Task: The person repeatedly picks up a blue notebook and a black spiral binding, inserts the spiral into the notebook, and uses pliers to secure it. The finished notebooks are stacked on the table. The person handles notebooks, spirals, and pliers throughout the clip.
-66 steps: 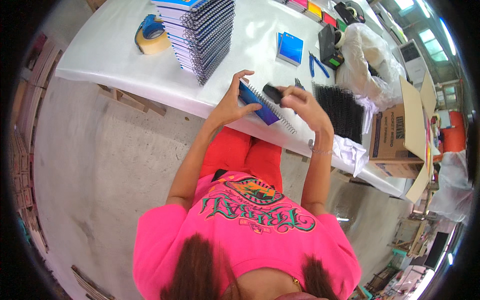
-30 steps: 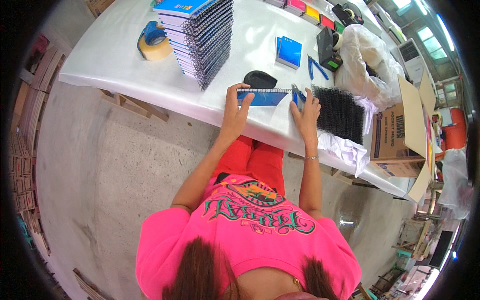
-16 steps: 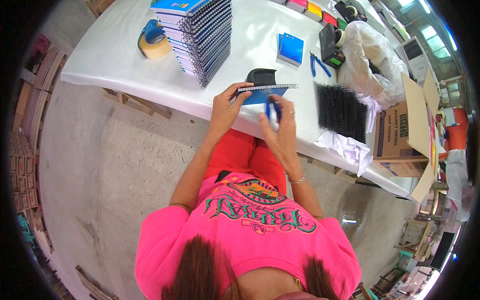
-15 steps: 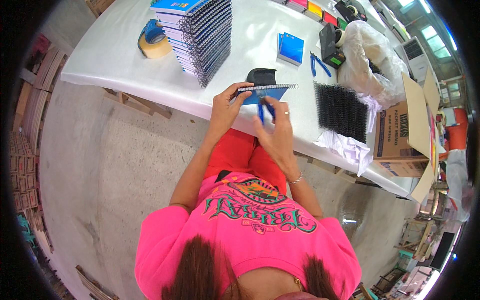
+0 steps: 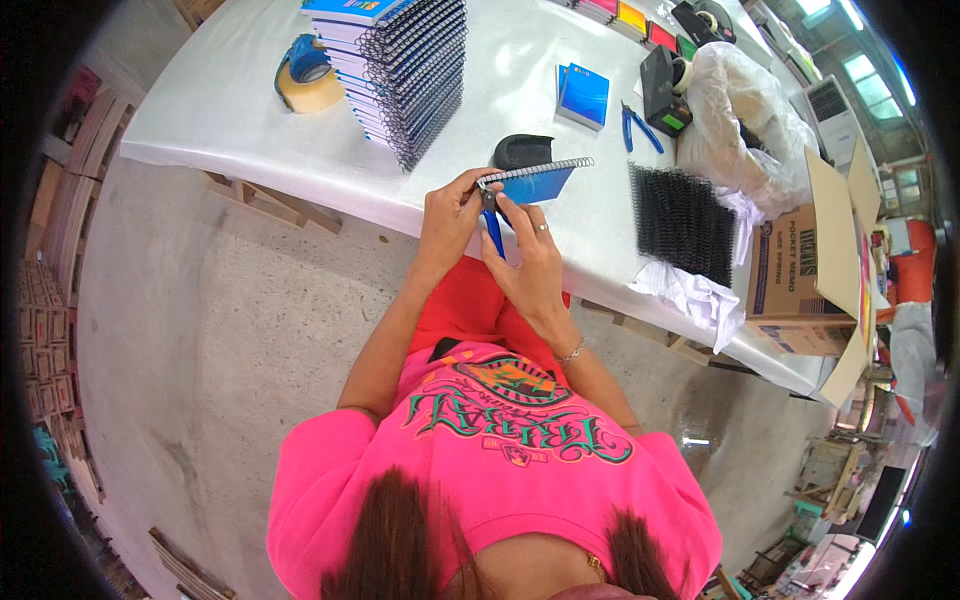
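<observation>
My left hand (image 5: 450, 218) pinches the left end of the notebook (image 5: 540, 187) between thumb and fingers, and my right hand (image 5: 533, 265) is curled around the pliers (image 5: 492, 222); how hard the 2 handles are squeezed I can't tell. All of this sits on the near side of the stack (image 5: 410, 90), a little to its right. The notebook is tilted up, its blue cover toward me and its coil (image 5: 575, 163) along the top edge. The pliers' tip is at or just beside the coil's left end; my fingers hide which.

The largest thing at risk, I'd judge, is the stack: a knock from my left hand could slide or topple it. Next, the notebook could swing, since I pinch it at only 1 end and the pliers might push harder than that pinch resists. The coil could bend if the tip bites it askew. Smallest, a left fingertip could be nipped, being so close to the jaws.

Of the containers, the box (image 5: 790, 265) is far right of the stack, flaps standing open, contents hidden from me. The bag (image 5: 715, 95), also right of the stack but nearer it, gapes; something dark shows inside, too unclear to name.
</observation>
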{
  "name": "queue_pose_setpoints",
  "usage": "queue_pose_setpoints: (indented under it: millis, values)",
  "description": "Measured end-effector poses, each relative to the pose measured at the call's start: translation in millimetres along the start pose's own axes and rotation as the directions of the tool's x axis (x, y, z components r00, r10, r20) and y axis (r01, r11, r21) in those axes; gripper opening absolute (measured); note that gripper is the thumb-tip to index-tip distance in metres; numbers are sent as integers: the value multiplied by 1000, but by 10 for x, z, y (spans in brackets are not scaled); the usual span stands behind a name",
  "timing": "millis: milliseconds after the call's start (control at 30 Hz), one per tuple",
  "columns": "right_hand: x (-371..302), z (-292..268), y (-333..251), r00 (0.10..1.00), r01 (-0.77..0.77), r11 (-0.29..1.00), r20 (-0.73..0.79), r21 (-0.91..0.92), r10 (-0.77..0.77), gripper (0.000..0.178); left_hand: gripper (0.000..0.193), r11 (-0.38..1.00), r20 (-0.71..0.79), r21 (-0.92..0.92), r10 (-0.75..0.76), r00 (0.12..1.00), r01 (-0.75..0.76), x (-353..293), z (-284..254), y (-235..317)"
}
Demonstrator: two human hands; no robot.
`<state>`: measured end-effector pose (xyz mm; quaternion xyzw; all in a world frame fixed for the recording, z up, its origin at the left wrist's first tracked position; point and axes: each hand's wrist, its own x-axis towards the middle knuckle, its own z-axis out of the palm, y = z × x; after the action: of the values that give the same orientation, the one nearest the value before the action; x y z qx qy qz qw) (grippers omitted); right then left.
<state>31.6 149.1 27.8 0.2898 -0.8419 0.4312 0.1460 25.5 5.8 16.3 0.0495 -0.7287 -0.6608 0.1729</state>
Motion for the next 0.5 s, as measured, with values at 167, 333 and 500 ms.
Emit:
queue_pose_setpoints:
  millis: [167,333,500]
  values:
    - [-29,10,-7,966,-257,842,141,475,216,33,26,980,-65,155,139,988,-128,-36,80,-50]
    - [201,-280,48,703,-707,62,689,705,178,27,26,979,-118,180,115,986,-92,-60,106,10]
    - [231,-576,485,816,-518,692,535,504,221,30,20,994,-234,93,-39,972,62,-147,12,227]
